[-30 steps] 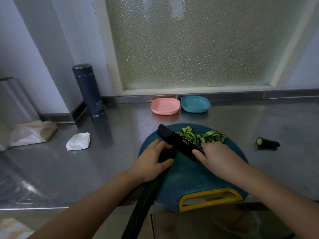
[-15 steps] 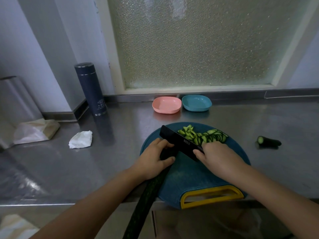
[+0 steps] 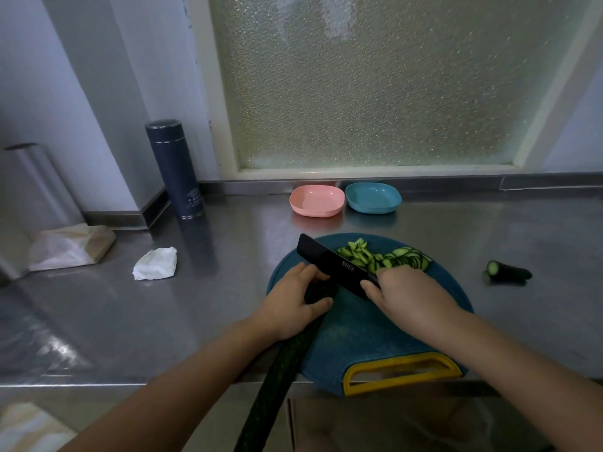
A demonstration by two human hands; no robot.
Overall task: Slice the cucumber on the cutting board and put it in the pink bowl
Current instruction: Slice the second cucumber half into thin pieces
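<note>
Cucumber [image 3: 287, 363], head view: long and dark green, the uncut length lies slantwise from beyond the front edge of the worktop [image 3: 212, 305] up onto the cutting board [image 3: 375, 337]. Its far end is under my left hand.

Left hand [image 3: 293, 305]: my fingers are curled over the top of the cucumber and my thumb lies along its near side, gripping it against the board.

Right hand [image 3: 411, 298]: closed round the handle of the knife. The handle itself is hidden inside my fist.

Knife [image 3: 336, 265]: a broad black blade slanting away to the left, with its edge down at the cucumber just past my left fingertips.

Cucumber slices [image 3: 385, 257]: a loose green heap on the far part of the board, behind the blade.

Cutting board: round and blue, with its yellow handle [image 3: 401, 371] overhanging the worktop's front edge.

Pink bowl [image 3: 317, 201]: at the worktop's back edge, well apart from the slices.

Blue bowl [image 3: 373, 198]: just beside the pink bowl on its right.

Cut end piece [image 3: 509, 272]: a short stub lying on the worktop towards the right edge, off the board.

Dark flask [image 3: 176, 168]: upright in the back left corner.

Crumpled tissue [image 3: 156, 264]: on the worktop, left of the board.

Wrapped packet [image 3: 70, 246]: near the left edge.
</note>
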